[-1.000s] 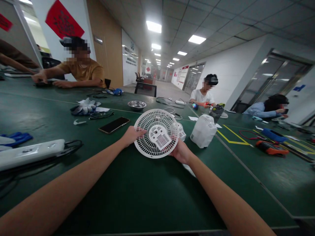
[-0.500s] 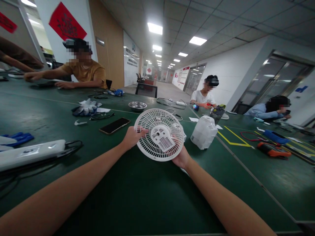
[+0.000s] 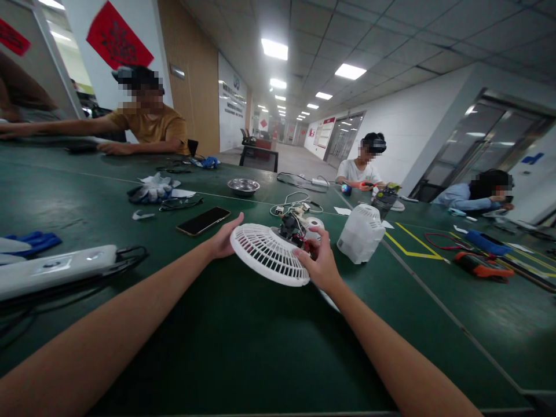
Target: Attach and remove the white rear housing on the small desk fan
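Observation:
A round white fan grille (image 3: 264,255) is tilted above the table, its slatted back turned upward. A dark motor with exposed wiring (image 3: 293,226) sits at the grille's centre. At the grille's left edge, my left hand (image 3: 223,238) supports it, thumb stretched up and fingers partly hidden behind the rim. Closed on the right side of the grille is my right hand (image 3: 321,263), its fingertips beside the motor and red wires. Pale cable (image 3: 293,200) runs behind the motor. Just right of my right hand stands a translucent white plastic housing (image 3: 361,234).
A phone (image 3: 203,221), a metal bowl (image 3: 243,186) and gloves (image 3: 154,190) lie beyond my left hand. A white power strip (image 3: 58,272) is at far left. An orange multimeter (image 3: 482,266) lies right. Co-workers sit across the green table (image 3: 260,347).
The grille has tipped from facing me to lying flatter, exposing the motor and wires. My right hand has come from behind it to its right side. A co-worker's arm reaches farther left.

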`<state>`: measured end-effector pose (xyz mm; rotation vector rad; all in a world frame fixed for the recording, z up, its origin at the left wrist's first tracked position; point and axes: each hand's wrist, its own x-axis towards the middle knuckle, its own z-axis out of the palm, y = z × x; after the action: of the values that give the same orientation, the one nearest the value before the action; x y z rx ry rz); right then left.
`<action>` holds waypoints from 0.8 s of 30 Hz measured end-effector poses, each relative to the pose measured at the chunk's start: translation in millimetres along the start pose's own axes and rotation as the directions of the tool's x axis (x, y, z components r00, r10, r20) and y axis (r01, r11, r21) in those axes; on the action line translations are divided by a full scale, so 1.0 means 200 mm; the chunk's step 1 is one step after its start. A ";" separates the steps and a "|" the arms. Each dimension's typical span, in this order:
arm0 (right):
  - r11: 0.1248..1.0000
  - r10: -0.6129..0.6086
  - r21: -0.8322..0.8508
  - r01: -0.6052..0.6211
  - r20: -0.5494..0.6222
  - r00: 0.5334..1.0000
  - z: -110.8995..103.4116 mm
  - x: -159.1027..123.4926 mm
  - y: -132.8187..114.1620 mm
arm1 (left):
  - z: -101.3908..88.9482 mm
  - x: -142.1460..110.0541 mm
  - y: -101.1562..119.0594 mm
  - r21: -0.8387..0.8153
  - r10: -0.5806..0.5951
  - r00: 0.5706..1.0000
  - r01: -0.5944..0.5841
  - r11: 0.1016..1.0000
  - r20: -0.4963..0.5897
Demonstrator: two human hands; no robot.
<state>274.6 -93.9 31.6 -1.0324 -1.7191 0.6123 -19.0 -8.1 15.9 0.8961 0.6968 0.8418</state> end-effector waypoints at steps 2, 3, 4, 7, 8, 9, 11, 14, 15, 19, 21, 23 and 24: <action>0.993 -0.040 -0.111 0.042 0.019 0.999 0.00 0.00 0.00 | 0.03 -0.02 0.01 -0.041 -0.089 0.996 0.089 0.995 0.011; 0.989 -0.047 -0.141 0.050 0.027 0.999 0.00 0.00 0.00 | 0.04 -0.02 0.01 -0.048 -0.116 0.993 0.116 0.992 -0.002; 0.986 -0.048 -0.157 0.054 0.042 0.998 0.00 0.00 -0.01 | 0.05 -0.02 0.01 -0.048 -0.134 0.991 0.134 0.990 -0.017; 0.985 -0.034 -0.166 0.051 0.104 0.994 -0.01 0.00 -0.02 | 0.05 0.01 0.01 -0.014 -0.160 0.986 0.159 0.987 -0.046; 0.985 -0.032 -0.166 0.053 0.127 0.991 -0.01 0.00 -0.03 | 0.05 0.01 0.01 0.004 -0.166 0.985 0.166 0.986 -0.053; 0.985 -0.034 -0.161 0.058 0.146 0.989 -0.02 0.00 -0.03 | 0.05 0.02 0.01 0.019 -0.171 0.983 0.173 0.985 -0.062; 0.989 -0.049 -0.131 0.072 0.171 0.984 -0.04 0.01 -0.03 | 0.06 0.03 0.01 0.037 -0.175 0.982 0.178 0.983 -0.076; 0.988 -0.088 -0.115 0.100 0.100 0.991 -0.09 0.04 0.01 | 0.06 0.03 0.00 0.032 -0.154 0.984 0.157 0.987 -0.087; 0.983 -0.104 -0.149 0.108 0.035 0.994 -0.11 0.06 0.04 | 0.05 0.04 0.00 0.034 -0.147 0.985 0.151 0.988 -0.093; 0.913 -0.138 -0.405 0.038 -0.222 0.965 -0.19 0.12 0.18 | 0.05 0.04 -0.01 0.054 -0.127 0.984 0.135 0.989 -0.126; 0.886 -0.124 -0.464 -0.009 -0.256 0.959 -0.21 0.14 0.25 | 0.05 0.04 -0.01 0.057 -0.115 0.984 0.124 0.991 -0.133; 0.879 -0.060 -0.472 -0.072 -0.259 0.964 -0.23 0.14 0.30 | 0.05 0.04 -0.01 0.056 -0.106 0.985 0.114 0.992 -0.134; 0.881 -0.010 -0.460 -0.109 -0.250 0.968 -0.24 0.14 0.32 | 0.05 0.04 -0.01 0.057 -0.102 0.986 0.110 0.992 -0.134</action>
<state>337.2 -39.8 12.9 -1.4317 -1.6566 0.0771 -5.8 -5.2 16.8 0.8589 0.8827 0.7916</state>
